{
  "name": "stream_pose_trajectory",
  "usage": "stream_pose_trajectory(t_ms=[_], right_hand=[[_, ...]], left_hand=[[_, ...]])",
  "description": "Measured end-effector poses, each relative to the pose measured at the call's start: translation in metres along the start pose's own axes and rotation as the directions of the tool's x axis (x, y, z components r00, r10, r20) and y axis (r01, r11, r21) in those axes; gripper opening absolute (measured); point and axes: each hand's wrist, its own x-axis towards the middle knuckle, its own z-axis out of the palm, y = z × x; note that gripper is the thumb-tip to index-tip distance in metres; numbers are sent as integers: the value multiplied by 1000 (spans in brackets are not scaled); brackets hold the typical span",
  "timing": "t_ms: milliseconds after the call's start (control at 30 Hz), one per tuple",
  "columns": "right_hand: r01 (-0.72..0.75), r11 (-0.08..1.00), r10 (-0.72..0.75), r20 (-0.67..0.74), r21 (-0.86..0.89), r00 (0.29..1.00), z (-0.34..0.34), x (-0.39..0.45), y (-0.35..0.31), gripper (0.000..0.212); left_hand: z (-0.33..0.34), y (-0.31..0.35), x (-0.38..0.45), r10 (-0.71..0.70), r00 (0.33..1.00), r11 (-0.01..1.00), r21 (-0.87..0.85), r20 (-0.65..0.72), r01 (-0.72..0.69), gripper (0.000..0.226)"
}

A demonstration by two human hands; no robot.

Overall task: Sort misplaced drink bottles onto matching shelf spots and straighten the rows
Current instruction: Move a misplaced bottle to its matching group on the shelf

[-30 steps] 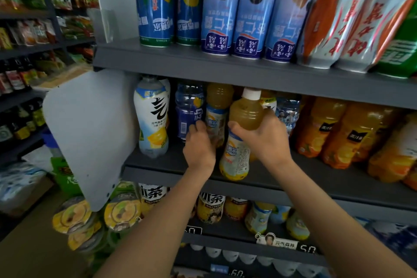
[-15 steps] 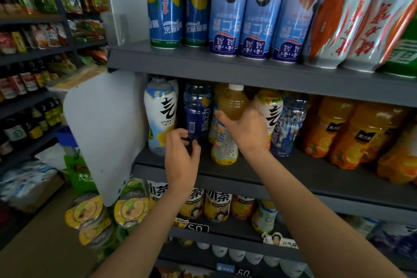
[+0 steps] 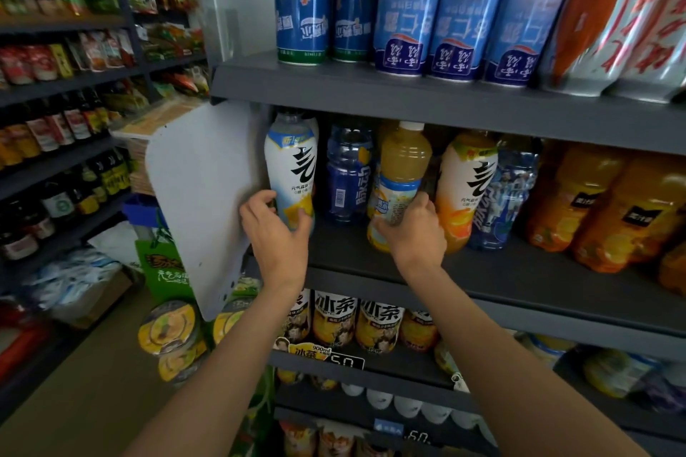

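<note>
middle shelf point(image 3: 519, 271), then bottles: right hand point(image 3: 415, 234) curls round the yellow juice bottle point(image 3: 402, 174), upright beside the blue bottle point(image 3: 347, 174); left hand point(image 3: 276, 230) cups the white bottle point(image 3: 291, 171) (fingers loosely curled). seat bases flat, labels forward.

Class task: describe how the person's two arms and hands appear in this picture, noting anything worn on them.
Both forearms are bare up to the frame's lower edge, with no sleeves showing. The left hand and right hand wear no gloves. No watch, bracelet or ring is visible on either.
</note>
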Motion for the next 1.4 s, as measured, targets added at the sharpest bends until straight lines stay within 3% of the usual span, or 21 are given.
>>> stream_pose_trajectory(t_ms=[167, 267, 367, 467, 533, 633, 733, 933, 1067, 1233, 1400], right_hand=[[-26, 1000, 26, 30, 5, 999, 4, 0, -2, 58], [0, 999, -2, 45, 37, 999, -3, -7, 4, 65], [130, 991, -130, 6, 10, 991, -15, -19, 13, 44], [241, 955, -258, 82, 174, 963, -24, -25, 7, 26], [185, 915, -276, 222, 360, 935, -28, -28, -7, 29], [-91, 766, -314, 495, 636, 810, -41, -35, -20, 45], [-120, 749, -374, 566, 651, 734, -53, -42, -12, 52], [-134, 779, -290, 542, 613, 789, -69, -54, 22, 39], [-170, 795, -197, 513, 582, 835, -95, -56, 56, 38], [-179, 851, -24, 377, 494, 926, -118, -64, 110, 54], [-265, 770, -10, 427, 581, 904, -149, -82, 187, 36]], left_hand=[[2, -5, 15, -89, 989, 994, -58, 117, 97, 62], [1, 2, 22, -188, 957, 975, -74, 222, 209, 59], [-6, 5, 19, -193, 959, 974, -78, 206, 212, 55], [-17, 6, 1, -123, 968, 985, -94, 221, 146, 54], [-27, 8, -18, -53, 952, 986, -135, 303, 97, 50], [-44, 11, -40, 36, 861, 962, -250, 508, 107, 44], [-54, 11, -58, 79, 730, 943, -288, 679, 166, 50], [-39, 19, -77, 72, 497, 955, -204, 865, 215, 62], [-11, 36, -99, 55, 477, 968, -163, 877, 189, 48], [28, 63, -142, 65, 424, 962, -170, 903, 216, 38], [56, 91, -192, 71, 334, 972, -140, 940, 187, 62]])
